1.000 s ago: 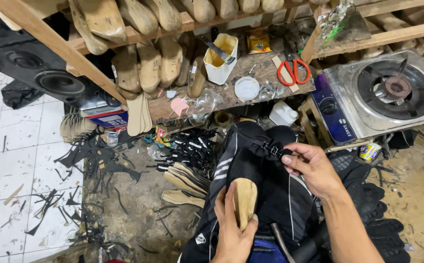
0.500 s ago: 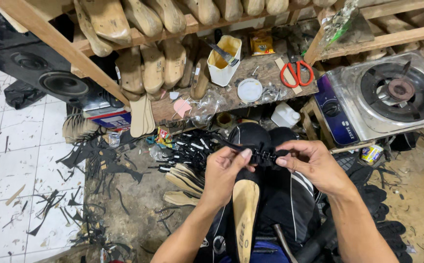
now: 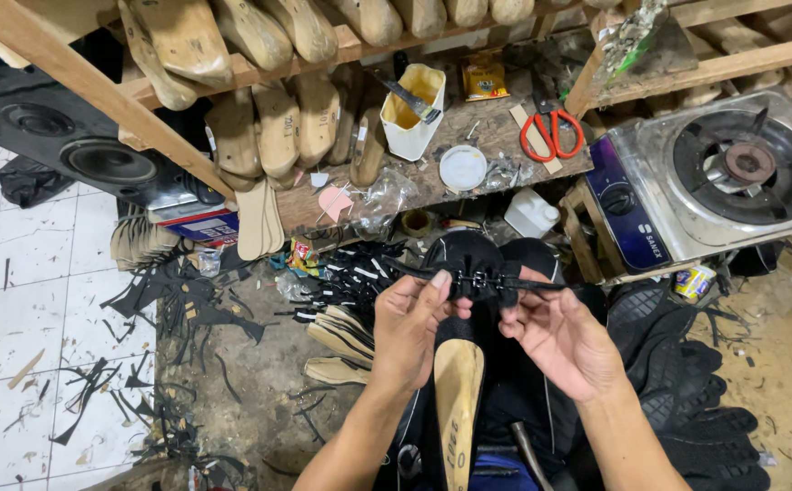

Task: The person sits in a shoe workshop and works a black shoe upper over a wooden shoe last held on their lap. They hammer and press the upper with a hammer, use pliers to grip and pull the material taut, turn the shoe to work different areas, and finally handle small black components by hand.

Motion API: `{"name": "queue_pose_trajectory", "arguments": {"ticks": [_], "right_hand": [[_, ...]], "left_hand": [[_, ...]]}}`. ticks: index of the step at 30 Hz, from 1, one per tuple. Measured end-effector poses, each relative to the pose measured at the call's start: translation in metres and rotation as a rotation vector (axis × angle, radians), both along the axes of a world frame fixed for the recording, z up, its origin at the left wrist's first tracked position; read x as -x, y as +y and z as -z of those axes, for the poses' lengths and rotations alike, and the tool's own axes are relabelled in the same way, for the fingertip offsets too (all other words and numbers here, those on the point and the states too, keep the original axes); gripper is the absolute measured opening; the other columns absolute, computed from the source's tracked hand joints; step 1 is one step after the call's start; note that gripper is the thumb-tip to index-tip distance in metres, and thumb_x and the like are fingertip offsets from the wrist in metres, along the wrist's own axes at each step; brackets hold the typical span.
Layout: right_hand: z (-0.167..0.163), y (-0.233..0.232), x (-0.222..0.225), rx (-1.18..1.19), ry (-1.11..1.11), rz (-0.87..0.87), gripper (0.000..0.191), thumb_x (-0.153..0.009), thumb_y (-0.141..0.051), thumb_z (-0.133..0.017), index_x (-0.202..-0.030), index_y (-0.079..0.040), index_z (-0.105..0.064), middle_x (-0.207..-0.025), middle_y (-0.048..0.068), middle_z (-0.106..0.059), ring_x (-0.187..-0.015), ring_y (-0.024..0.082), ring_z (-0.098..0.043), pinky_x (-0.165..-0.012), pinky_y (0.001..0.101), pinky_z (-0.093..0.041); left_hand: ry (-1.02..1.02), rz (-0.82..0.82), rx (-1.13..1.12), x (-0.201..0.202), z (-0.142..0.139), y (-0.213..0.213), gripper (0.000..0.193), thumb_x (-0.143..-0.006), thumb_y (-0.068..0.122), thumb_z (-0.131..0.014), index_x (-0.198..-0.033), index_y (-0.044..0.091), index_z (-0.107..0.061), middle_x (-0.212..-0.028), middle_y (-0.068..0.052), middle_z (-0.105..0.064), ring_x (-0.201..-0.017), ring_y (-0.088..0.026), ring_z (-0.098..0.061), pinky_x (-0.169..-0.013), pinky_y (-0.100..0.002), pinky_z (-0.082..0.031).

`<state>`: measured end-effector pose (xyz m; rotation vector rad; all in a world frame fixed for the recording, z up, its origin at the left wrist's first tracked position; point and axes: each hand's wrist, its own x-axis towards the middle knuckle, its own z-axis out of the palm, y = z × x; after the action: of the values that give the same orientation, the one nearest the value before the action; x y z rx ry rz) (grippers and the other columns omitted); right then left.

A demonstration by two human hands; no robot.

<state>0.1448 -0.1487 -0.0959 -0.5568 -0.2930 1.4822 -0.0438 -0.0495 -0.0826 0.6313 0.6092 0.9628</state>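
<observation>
Pinching a black shoe upper (image 3: 478,268) over the lap, left hand (image 3: 411,323) and right hand (image 3: 561,335) crowd together; wooden shelf edge (image 3: 432,186) far, littered floor (image 3: 232,364) left.

The black shoe upper (image 3: 473,264) looks like matt cloth or suede; its laced strap reads as thin, dull cord. The insole (image 3: 458,400) beneath it is pale, smooth board with a matt face. The shoe lasts (image 3: 259,127) at far left are bare wood, worn and unvarnished, as are the rough shelf rails (image 3: 78,82). The gas stove (image 3: 714,182) at right has a brushed metal top with a soft sheen and a glossy dark front panel. The scissors (image 3: 550,132) combine glossy red plastic handles with metal blades. The glue tub (image 3: 412,114) is smeared white plastic. The floor tiles (image 3: 14,345) at left are glazed white, dirtied.
</observation>
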Motion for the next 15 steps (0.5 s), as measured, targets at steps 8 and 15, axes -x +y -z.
{"name": "queue_pose_trajectory", "arguments": {"ticks": [8,15], "right_hand": [[0.004,0.008,0.005,0.106,-0.221,0.086,0.017,-0.098,-0.013,-0.069,-0.105,0.002,-0.069,-0.087,0.011,-0.070,-0.076,0.021,-0.066,-0.067,0.0366,-0.053],[-0.008,0.015,0.009,0.221,-0.394,0.174,0.013,-0.093,-0.010,-0.073,-0.095,0.002,-0.071,-0.078,0.009,-0.068,-0.066,0.019,-0.065,-0.059,0.0341,-0.052]], "left_hand": [[0.019,0.041,-0.019,0.002,-0.002,-0.006,0.013,-0.102,0.011,-0.064,-0.098,-0.001,-0.069,-0.088,-0.007,-0.071,-0.075,-0.016,-0.069,-0.071,-0.033,-0.058],[-0.046,-0.013,-0.064,0.011,0.003,0.000,0.029,-0.108,0.017,-0.057,-0.090,-0.002,-0.069,-0.090,-0.010,-0.073,-0.075,-0.018,-0.070,-0.071,-0.036,-0.059]]}}
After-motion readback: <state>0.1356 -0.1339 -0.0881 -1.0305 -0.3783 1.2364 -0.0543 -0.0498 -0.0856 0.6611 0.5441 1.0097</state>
